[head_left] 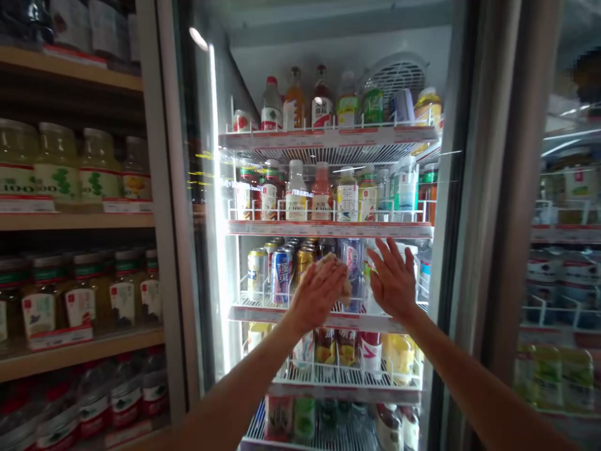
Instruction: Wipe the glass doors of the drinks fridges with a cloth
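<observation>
My left hand lies over a pale, crumpled cloth in front of the glass door of a drinks fridge. Its fingers are close together, and the cloth shows beyond the fingertips and along the side. To the right, my right hand is raised with the fingers spread and holds nothing; it seems to rest flat against the glass. Behind the hands, a shelf holds several cans, among them a blue can and a purple-labelled can, partly hidden by my left hand.
Bottles stand on the fridge's upper shelf and second shelf, more drinks below. A metal door frame runs along the right, with another glass-fronted section beyond. On the left, an open wooden shelf carries rows of bottles.
</observation>
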`<state>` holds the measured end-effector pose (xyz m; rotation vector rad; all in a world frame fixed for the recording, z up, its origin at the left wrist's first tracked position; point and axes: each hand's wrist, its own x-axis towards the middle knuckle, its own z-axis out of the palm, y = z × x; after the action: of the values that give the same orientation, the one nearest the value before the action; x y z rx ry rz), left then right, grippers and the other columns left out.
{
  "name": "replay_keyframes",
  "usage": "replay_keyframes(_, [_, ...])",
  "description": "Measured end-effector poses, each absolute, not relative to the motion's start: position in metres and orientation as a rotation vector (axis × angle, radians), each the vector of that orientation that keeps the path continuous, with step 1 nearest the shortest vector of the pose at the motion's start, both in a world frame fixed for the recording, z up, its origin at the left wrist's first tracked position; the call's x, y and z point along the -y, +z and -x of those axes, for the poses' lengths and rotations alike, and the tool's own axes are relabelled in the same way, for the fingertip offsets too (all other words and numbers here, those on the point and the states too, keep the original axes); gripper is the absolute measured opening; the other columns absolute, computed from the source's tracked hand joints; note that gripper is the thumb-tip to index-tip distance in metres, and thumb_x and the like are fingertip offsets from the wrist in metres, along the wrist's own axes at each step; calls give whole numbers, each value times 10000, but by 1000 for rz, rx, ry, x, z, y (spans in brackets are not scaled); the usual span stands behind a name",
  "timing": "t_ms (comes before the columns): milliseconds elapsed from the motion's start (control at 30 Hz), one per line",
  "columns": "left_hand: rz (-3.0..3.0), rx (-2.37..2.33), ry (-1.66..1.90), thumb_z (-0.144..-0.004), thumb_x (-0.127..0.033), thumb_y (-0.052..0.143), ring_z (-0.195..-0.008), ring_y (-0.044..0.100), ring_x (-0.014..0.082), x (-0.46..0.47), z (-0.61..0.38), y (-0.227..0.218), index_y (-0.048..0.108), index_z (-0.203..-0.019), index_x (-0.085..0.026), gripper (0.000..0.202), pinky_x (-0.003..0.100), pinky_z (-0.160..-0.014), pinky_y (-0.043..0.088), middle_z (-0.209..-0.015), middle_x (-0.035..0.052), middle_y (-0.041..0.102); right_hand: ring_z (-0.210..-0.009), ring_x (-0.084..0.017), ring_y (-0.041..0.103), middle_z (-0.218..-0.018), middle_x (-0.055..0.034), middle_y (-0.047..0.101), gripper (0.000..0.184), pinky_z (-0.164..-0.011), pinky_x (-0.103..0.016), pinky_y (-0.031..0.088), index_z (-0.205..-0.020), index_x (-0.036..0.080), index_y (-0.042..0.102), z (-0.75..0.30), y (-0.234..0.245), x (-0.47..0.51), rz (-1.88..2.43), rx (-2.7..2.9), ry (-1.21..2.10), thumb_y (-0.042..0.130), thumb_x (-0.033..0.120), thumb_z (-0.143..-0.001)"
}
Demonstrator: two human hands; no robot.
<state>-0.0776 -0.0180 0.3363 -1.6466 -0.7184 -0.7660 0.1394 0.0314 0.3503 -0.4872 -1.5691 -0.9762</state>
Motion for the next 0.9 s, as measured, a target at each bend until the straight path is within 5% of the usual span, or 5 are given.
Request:
replay_keyframes(200, [1146, 1118, -1250, -911, -206, 382, -1416, 142, 219, 20, 126, 358, 362, -1381, -97, 482, 448, -1141, 158, -1419, 159, 411, -1380, -214, 275, -1447, -52, 395, 544, -1138, -464, 169, -1405, 261, 332, -138, 350, -32, 518, 1564, -969, 433, 213, -873])
replay_keyframes(433, [1626, 708, -731, -887, -238, 438, -1414, 151, 205, 16, 59, 318, 540, -1232, -198, 362, 441, -1173, 90, -1404, 8, 460, -1365, -210, 309, -1414, -64, 442, 476, -1131, -449, 175, -1335, 242, 438, -141, 350, -32, 514, 1557, -970, 455, 226, -859])
replay_keyframes(667, [1191, 1190, -1214, -912, -229, 346, -1422, 106, 202, 17, 100, 319, 393, -1363, -128, 465, 459, -1159, 136, -1410, 112, 438, -1346, -240, 343, -1389, -80, 470, 398, -1114, -478, 199, -1244, 202, 532, -145, 347, -37, 559, 1568, -963, 424, 298, -873])
replay_keyframes(833, [1646, 1044, -823, -925, -272, 328, -1418, 124, 154, 21, 72, 278, 401, -1363, -244, 445, 421, -1177, 92, -1429, -19, 424, -1355, -273, 321, -1430, -63, 416, 446, -1113, -523, 183, -1315, 225, 489, -153, 346, -40, 508, 1639, -886, 385, 347, -898])
replay_keyframes(900, [1661, 1163, -839, -931, -262, 302, -1413, 153, 156, 28, 88, 273, 405, -1362, -236, 444, 427, -1174, 110, -1430, -10, 423, -1358, -268, 315, -1427, -51, 418, 457, -1119, -507, 178, -1329, 233, 479, -155, 346, -41, 467, 1633, -888, 401, 348, -893])
